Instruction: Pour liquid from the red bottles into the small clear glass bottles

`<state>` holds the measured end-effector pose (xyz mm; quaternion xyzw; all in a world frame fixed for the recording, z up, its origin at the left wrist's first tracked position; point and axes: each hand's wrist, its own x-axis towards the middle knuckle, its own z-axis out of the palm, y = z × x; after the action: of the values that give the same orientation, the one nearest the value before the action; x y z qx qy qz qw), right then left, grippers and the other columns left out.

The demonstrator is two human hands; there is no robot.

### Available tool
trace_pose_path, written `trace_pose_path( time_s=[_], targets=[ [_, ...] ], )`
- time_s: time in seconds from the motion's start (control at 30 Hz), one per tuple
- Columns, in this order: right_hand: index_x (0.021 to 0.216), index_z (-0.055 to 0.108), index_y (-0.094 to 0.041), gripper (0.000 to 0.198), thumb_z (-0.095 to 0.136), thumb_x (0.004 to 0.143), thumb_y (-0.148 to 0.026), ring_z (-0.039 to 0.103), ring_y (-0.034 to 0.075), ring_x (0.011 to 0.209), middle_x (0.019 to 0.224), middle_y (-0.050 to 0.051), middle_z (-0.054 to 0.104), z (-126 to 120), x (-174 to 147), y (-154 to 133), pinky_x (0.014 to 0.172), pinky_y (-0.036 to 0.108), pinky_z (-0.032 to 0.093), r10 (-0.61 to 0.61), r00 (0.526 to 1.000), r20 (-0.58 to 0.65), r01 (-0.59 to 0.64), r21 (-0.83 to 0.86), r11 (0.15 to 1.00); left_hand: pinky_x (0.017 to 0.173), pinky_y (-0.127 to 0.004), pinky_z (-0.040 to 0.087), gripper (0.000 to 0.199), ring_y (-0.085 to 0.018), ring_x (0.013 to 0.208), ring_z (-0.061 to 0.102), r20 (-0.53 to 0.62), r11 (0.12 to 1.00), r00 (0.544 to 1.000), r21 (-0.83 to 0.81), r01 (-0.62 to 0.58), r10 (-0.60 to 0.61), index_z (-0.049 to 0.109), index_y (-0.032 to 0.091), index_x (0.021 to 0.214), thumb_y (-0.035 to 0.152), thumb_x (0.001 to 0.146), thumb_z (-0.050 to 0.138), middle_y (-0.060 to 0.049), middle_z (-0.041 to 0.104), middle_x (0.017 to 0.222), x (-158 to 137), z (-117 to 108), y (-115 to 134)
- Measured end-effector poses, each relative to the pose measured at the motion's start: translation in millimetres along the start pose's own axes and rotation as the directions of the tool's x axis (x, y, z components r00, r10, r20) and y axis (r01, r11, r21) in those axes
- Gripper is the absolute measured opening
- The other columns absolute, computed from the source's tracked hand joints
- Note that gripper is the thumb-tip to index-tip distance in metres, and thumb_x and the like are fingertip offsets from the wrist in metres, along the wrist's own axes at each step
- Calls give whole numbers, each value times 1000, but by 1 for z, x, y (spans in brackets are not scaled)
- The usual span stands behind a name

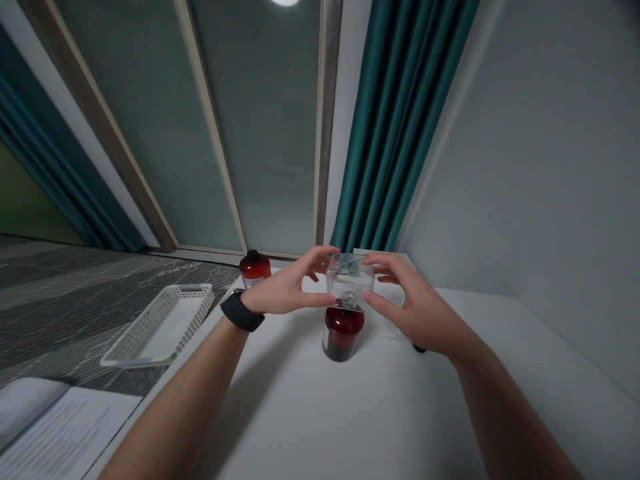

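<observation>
Hands: two, both bare, raised over a white flat-topped table (320,413). Left hand (283,291), black watch (243,311) on its wrist, has thumb and fingers curved apart, pinching one side of a colourless see-through container (347,268), boxy at the top. Right hand (419,310) mirrors it, thumb and forefinger pinching the opposite side. Some fingers of each lie behind others, hard to separate.

Container stands over the top of a dark red, glossy, round-shouldered bottle (344,321) on the table. Its lower edge is hard to make out; cannot tell whether it encloses the bottle or sits above it. Material unclear, glass or plastic.

Red bottles: two. The second, a red bottle with a black top (255,267), is beyond the left hand, its lower part and pale label partly covered. One small black object (419,348) peeks from under the right hand, mostly hidden, identity unclear.

Left of the table, on a grey streaked surface (120,273): one white perforated rectangular basket (194,321); one open book (75,427), cut by the frame, print unreadable.

Behind: two teal curtains (395,133), both cut off above; two dull green glass panes (260,133); one bright white light spot (285,2), clipped by the top edge.
</observation>
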<state>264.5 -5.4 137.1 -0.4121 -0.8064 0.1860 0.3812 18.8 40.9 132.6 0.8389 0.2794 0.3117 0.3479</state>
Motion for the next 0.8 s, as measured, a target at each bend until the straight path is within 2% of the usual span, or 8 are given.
trace_pose_path(
  time_s=[0.3, 0.5, 0.8],
  targets=[
    [119, 47, -30, 35, 61, 88, -36, 57, 29, 117, 131, 8, 52, -6, -1, 2, 101, 50, 48, 39, 997, 69, -38, -17, 999, 100, -44, 44, 73, -27, 119, 52, 1, 999, 999, 17, -43, 43, 37, 30, 142, 31, 80, 76, -9, 50, 135, -1, 1, -1],
    [121, 47, -28, 37, 62, 87, -33, 55, 28, 120, 129, 8, 53, -5, 0, 2, 102, 51, 47, -16, 998, 65, 18, -24, 1000, 100, -45, 44, 75, -27, 120, 50, 15, 998, 998, 25, -56, 56, 34, 30, 141, 32, 79, 77, -9, 48, 132, -1, 0, -5],
    [124, 48, -30, 39, 61, 87, -33, 56, 28, 119, 131, 8, 53, -4, 0, 4, 100, 50, 49, -15, 999, 38, 16, -16, 1000, 101, -47, 44, 73, -27, 118, 51, 8, 999, 999, 14, -41, 41, 35, 30, 140, 30, 80, 76, -9, 49, 130, 0, 0, -4]
  ],
)
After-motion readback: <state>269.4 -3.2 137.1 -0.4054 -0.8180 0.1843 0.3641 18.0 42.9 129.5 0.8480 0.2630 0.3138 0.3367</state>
